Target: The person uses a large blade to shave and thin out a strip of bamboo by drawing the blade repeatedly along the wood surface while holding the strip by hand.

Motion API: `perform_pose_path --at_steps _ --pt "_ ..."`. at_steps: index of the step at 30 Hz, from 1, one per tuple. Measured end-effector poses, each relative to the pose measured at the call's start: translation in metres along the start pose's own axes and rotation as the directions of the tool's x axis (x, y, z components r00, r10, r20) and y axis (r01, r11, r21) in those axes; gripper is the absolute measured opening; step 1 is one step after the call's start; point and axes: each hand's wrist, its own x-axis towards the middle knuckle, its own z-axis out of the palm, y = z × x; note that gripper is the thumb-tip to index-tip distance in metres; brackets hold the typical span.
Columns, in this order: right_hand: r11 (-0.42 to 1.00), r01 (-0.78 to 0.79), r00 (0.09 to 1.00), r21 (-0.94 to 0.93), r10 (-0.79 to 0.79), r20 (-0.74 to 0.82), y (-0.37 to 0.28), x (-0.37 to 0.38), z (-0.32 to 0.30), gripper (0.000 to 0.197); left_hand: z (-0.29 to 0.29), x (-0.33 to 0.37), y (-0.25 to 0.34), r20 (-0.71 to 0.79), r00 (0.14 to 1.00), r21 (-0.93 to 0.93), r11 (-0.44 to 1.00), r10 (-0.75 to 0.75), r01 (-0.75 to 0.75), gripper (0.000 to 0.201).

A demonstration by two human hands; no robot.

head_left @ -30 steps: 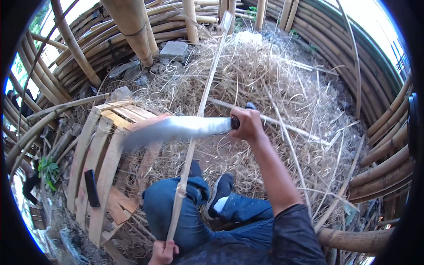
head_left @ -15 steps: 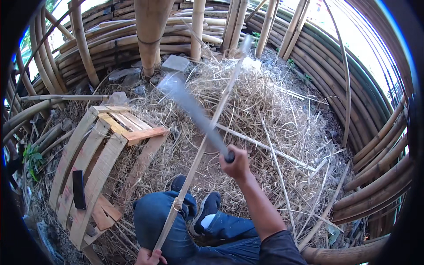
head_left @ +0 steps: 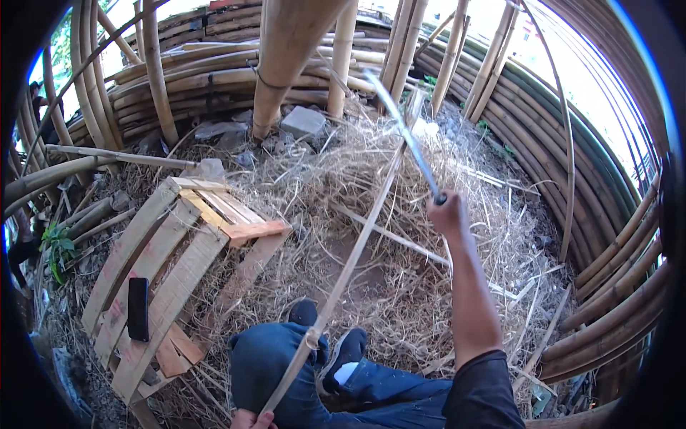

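A long, pale bamboo strip [head_left: 350, 268] runs from the lower edge up and away across my left knee. My left hand [head_left: 254, 420], partly cut off by the frame, is closed round its near end. In my right hand [head_left: 446, 213], arm stretched forward, is the dark handle of a machete [head_left: 413, 145]. Its long grey blade points up and to the left and crosses the strip close to the far end. That end looks split or frayed. Whether the edge bites into the bamboo or only passes in front, I cannot tell.
A wooden crate [head_left: 158, 297] lies tipped at the left, a black phone [head_left: 138, 309] on its slats. Thin shavings [head_left: 400, 300] cover the ground. A thick bamboo post [head_left: 286, 64] and a grey block [head_left: 303, 123] stand ahead. Stacked bamboo poles [head_left: 525, 107] curve round the right.
My right hand has moved the machete right and away, from the strip's middle to its far end. My left hand keeps its hold. The whole view has shifted slightly.
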Motion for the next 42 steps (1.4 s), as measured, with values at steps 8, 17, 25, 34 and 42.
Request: perform_pose_path --at_steps 8,17,25,34,42 --pt "0.945 0.263 0.964 0.193 -0.267 -0.004 -0.047 -0.060 0.009 0.014 0.001 0.000 0.011 0.031 0.997 0.026 0.997 -0.068 0.068 0.049" --pt "0.839 0.541 0.833 0.054 -0.544 0.104 -0.023 0.004 0.021 0.008 0.000 -0.001 0.019 0.032 0.996 0.017 0.996 -0.085 0.084 0.046" --pt "0.956 0.292 0.956 -0.009 -0.292 0.031 -0.030 -0.032 0.018 0.012 -0.002 -0.001 0.012 0.038 0.996 0.071 0.995 -0.077 0.074 0.054" --pt "0.987 -0.070 0.990 -0.143 0.086 0.109 -0.036 -0.012 0.045 0.025 0.003 -0.001 0.026 0.015 0.991 0.079 0.988 -0.132 0.130 0.058" --pt "0.930 0.360 0.902 0.077 -0.368 0.226 -0.065 -0.057 0.038 0.017 -0.001 -0.008 0.017 -0.050 0.980 0.085 0.976 -0.195 0.199 0.058"
